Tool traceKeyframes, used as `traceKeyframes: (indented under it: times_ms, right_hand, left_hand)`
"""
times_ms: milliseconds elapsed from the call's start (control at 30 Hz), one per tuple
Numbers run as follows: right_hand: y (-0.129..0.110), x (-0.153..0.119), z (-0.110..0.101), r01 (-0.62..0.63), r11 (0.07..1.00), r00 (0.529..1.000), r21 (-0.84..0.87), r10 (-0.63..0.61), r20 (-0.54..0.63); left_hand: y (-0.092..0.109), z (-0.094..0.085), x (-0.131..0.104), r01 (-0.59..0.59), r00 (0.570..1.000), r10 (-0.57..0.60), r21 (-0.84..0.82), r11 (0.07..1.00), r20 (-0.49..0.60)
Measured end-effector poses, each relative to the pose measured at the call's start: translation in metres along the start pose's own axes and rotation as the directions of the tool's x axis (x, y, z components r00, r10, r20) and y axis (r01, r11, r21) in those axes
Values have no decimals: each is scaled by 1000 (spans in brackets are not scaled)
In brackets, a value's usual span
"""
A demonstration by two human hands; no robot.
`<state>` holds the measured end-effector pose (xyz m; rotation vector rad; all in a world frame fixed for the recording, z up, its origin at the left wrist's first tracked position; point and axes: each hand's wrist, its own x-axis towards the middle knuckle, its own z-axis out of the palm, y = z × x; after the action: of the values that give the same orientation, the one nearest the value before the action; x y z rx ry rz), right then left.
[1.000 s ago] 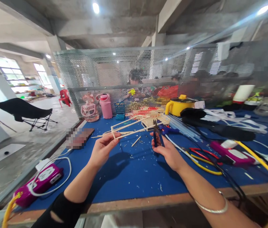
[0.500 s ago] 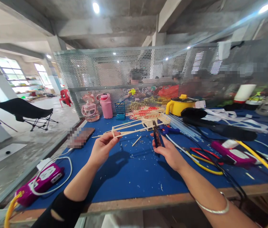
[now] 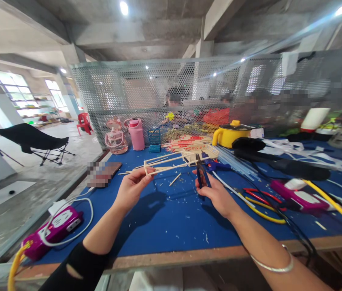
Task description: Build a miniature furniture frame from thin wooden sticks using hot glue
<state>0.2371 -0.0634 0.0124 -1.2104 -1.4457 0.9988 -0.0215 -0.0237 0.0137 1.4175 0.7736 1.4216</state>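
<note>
Left hand pinches the stick frame, probably light and fragile, best held at corner joints; right hand grasps pliers.

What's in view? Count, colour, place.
Stick frame: one, pale, centre
Pliers: one, dark, centre
Loose sticks: many, red, pale, back
Glue gun: one, blue, centre
Pot: one, yellow, back
Rods: several, clear, by pot
Bottles: two, pink, back
Basket: one, blue, by bottles
Power strips: two, purple, left, right
Cables: several, mixed, both sides
Straps: several, white, right
Tool: one, red, right
Blurred slab: one, brown, left
Chairs: two, black, red, left
Mesh: one, grey, back
People: several, blurred, behind mesh
Table: one, blue, front
Left hand: one, bare, on stick frame
Right hand: one, bare, on pliers
</note>
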Motion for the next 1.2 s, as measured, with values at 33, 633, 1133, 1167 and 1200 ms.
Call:
traceKeyframes:
  times_ms: [33,633,1133,1167,1200]
  right_hand:
    - [0,0,0,0,1000,1000,-3,0,2]
    - [-6,0,0,30,987,998,-157,-39,-54]
    - [12,3,1,149,954,987,-262,-159,-20]
    - [13,2,2,168,949,984,-266,-177,-10]
    - [14,2,3,192,944,980,-269,-199,3]
  left_hand:
    - [0,0,0,-1,1000,1,3,1000,2]
    - [-13,-24,-27,234,969,-142,569,789,-201]
    - [2,-17,-28,172,920,232,857,486,-316]
    - [8,-5,-26,44,893,379,882,468,-245]
    - [14,9,-22,-92,896,425,883,461,-129]
